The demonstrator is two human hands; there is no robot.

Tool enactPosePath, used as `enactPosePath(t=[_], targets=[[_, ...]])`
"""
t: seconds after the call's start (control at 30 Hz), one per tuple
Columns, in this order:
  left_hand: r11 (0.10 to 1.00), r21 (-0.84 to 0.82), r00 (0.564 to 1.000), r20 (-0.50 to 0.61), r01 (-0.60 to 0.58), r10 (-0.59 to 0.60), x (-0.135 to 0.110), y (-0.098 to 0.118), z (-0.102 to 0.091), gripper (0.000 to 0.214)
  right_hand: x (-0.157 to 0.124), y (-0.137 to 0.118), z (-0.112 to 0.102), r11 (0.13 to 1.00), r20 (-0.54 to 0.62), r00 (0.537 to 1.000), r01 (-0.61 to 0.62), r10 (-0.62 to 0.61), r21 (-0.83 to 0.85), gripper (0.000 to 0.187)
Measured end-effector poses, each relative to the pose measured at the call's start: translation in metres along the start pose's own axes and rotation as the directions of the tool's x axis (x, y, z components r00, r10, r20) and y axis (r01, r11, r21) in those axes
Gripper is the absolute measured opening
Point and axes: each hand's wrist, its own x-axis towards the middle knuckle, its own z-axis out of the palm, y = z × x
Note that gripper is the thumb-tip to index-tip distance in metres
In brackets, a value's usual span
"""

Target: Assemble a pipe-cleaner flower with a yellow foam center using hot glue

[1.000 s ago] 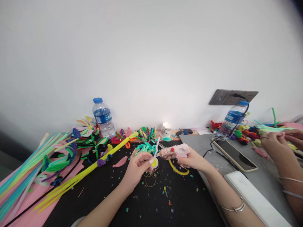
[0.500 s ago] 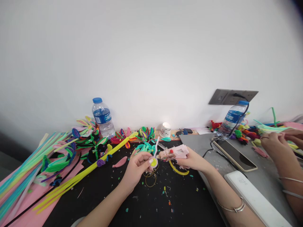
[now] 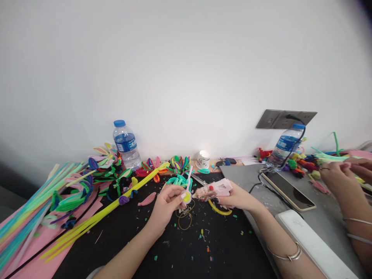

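Between the thumb and fingers of my left hand (image 3: pixel 168 205) is a small round pipe-cleaner piece (image 3: pixel 186 197), yellow in the middle with a pale lilac rim. Its lilac stem points up. My right hand (image 3: pixel 235 198) is wrapped round a pink glue gun (image 3: pixel 222 186) covered in small decorations with a red bead. The gun's nozzle points left, close beside the round piece; whether they touch I cannot tell. Below my hands lie thin gold-coloured loops (image 3: pixel 185 221). A curved yellow strip (image 3: pixel 217 209) lies under my right hand, and teal pipe-cleaner loops (image 3: pixel 180 180) sit just behind the left.
Pipe-cleaner bundles (image 3: pixel 29 209) and petals cover the left side. A water bottle (image 3: pixel 126 145) and a paper cup (image 3: pixel 202 159) stand by the wall. At right are a phone (image 3: pixel 287 190), a white power bank-like bar (image 3: pixel 310 244), a second bottle (image 3: pixel 286 145) and another person's hands (image 3: pixel 340 174).
My left hand has shifted slightly left with the round piece, and its stem has tilted a little. The glue gun stays almost in place. The other person's hands have moved slightly.
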Motion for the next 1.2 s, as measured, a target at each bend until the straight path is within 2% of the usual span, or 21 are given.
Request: enactPosePath(t=[0.2, 1.2], targets=[[0.999, 0.041, 1.0, 0.016, -0.006, 0.006, -0.001, 0.003, 0.003, 0.028, 0.001, 0.004, -0.001, 0.998, -0.026, 0.999, -0.03, 0.031, 0.059, 0.029], [0.998, 0.063, 1.0, 0.008, -0.003, 0.002, -0.002, 0.007, 0.005, 0.029, 0.001, 0.015, -0.003, 0.998, -0.038, 0.999, -0.032, 0.034, 0.059, 0.034]])
